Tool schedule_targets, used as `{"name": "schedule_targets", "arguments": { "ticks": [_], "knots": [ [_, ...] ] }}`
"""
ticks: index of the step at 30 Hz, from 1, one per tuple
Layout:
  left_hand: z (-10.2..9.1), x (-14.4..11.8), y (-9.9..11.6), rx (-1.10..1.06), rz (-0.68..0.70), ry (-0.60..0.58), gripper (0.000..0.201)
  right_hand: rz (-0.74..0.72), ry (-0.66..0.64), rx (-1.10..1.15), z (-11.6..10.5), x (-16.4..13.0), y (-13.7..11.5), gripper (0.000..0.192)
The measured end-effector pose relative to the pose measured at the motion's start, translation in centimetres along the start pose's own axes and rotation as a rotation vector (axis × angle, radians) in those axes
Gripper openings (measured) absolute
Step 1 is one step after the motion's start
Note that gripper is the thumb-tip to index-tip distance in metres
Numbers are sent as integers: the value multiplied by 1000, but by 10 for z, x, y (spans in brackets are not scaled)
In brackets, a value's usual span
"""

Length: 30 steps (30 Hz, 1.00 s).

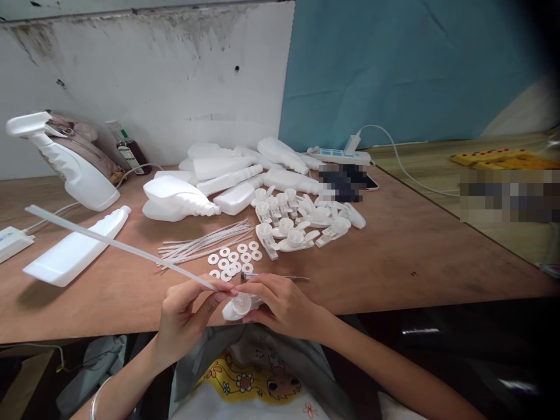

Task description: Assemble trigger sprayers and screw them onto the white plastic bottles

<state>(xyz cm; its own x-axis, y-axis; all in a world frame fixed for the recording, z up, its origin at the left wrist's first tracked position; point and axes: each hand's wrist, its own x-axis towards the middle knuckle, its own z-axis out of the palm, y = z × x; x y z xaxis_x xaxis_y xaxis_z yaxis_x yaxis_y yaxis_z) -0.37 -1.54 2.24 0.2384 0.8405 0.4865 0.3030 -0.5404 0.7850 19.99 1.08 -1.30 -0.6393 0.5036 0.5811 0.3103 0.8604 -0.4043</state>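
My left hand point(190, 312) pinches a long thin white plastic tube point(122, 247) close to its near end, and the tube slants up to the left. A white spray trigger head point(240, 304) is gripped by my right hand point(280, 304), its round cap facing up. The fingertips of both hands meet just above that cap. Whether the tube's end sits inside the cap is hidden by my fingers. Just beyond my hands are several white ring washers point(233, 256), a bundle of white tubes point(203, 244) and a thin screwdriver-like tool point(280, 276).
Several spray heads point(295, 236) lie behind the washers, with a pile of white bottles point(227, 169) beyond. A bottle fitted with a spray head point(83, 169) stands at left near a lying bottle point(76, 248). A power strip point(339, 155) and phone point(371, 184) are at back right.
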Motion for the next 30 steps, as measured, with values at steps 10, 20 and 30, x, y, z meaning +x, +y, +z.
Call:
{"name": "schedule_targets", "arguments": {
  "ticks": [10, 20, 30],
  "knots": [
    [-1, -2, 1, 74, 150, -47, 25, -4, 1, 13, 0, 2, -1, 30],
    [8, 7, 2, 113, 115, -42, 17, -17, 16, -1, 1, 1, 0, 30],
    [11, 8, 1, 151, 183, -80, 20, -37, 24, -14, 2, 1, 1, 27]
  ]
}}
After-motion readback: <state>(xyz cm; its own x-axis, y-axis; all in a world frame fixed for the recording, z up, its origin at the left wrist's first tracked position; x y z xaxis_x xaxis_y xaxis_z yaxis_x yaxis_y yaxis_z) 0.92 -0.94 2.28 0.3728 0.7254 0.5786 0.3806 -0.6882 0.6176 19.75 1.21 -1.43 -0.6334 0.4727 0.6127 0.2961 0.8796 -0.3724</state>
